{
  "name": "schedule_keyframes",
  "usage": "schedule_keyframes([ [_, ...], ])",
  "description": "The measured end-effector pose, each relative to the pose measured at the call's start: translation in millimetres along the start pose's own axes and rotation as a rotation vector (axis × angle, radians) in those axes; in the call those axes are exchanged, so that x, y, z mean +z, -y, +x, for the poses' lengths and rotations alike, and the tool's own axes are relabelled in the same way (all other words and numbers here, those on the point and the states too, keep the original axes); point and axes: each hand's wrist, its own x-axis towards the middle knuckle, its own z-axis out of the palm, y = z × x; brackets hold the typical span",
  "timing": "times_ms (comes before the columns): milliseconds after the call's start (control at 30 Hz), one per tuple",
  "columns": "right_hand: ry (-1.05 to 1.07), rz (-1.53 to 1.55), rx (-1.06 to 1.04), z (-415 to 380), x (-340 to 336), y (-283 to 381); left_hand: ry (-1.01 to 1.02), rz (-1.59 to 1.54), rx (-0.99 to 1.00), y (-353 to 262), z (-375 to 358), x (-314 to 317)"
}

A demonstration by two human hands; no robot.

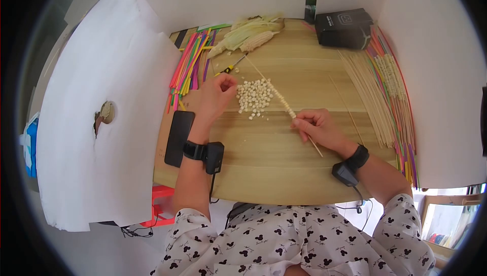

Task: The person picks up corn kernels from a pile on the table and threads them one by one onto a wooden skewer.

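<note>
My right hand [317, 128] grips a thin wooden skewer [257, 68] near its lower end. Pale corn kernels [281, 99] are threaded in a row along the skewer's middle, just beyond my fingers. The skewer slants up and left, its far tip bare. My left hand [219, 95] is closed in a pinch at the left edge of a loose pile of corn kernels [253, 97]; whatever lies between the fingertips is too small to make out. Above this hand lies a yellow-and-black screwdriver-like tool [227, 70].
Colourful strips [190, 68] and a black phone [179, 139] lie at left. A corn cob [259, 41] with husks [242, 33] sits at the back, near a black box [343, 27]. Bare skewers [373, 106] and kernel-threaded sticks [392, 78] line the right side. White panels [101, 37] flank the table.
</note>
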Motion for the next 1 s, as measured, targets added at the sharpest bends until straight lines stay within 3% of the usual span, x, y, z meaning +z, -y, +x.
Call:
schedule_keyframes([
  [700, 0.006, 0.015, -0.001, -1, 0, 5, 0.132, 0.305, 0.085, 2, -8, -2],
  [900, 0.014, -0.011, 0.031, -2, 1, 10, 0.047, -0.146, -0.118, 15, 1, -5],
  [967, 0.011, 0.006, 0.012, -1, 0, 7, 0.046, -0.645, -0.179, 18, 2, -8],
  [1000, 0.013, 0.006, 0.007, 0, 0, 7, 0.043, -0.641, -0.176, 18, 2, -9],
])
